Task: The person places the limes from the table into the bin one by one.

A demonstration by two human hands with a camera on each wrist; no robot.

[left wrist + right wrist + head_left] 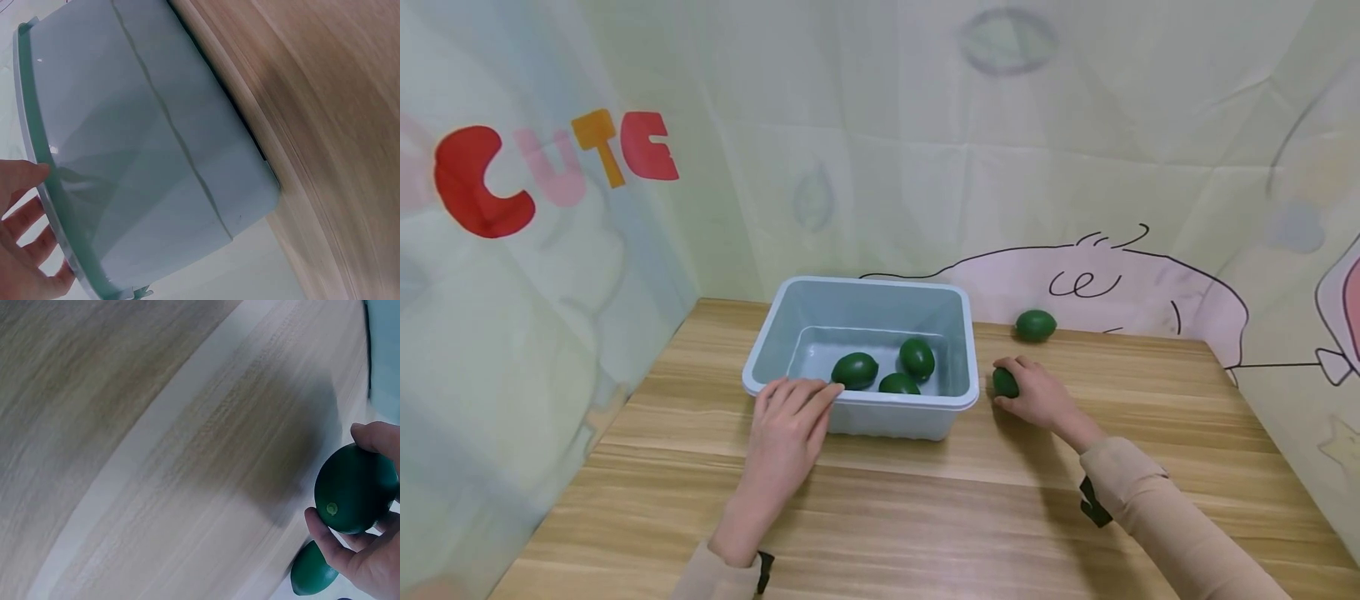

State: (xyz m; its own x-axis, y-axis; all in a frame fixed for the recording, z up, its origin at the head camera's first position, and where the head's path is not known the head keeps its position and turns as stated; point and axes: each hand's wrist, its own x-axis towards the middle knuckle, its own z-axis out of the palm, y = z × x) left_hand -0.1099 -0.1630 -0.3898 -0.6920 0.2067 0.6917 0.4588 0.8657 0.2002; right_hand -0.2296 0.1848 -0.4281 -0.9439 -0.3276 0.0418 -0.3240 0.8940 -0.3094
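Note:
A dark green lime [1004, 382] is held in my right hand [1037, 395], just right of the pale blue plastic bin [895, 422]. In the right wrist view, thumb and fingers curl round this lime [355, 487], its stem end showing. My left hand [786, 429] grips the bin's near rim toward its left corner. From the left wrist, the thumb lies outside the rim [47, 187] and the other fingers reach over it. Inside the bin lie three limes: one at left [854, 371], one at right [917, 358], and one [899, 384] partly hidden by the front rim.
Another lime [1035, 326] rests on the wooden table [925, 517] near its back edge, beyond my right hand. A printed curtain [865, 167] hangs behind the table and along both sides.

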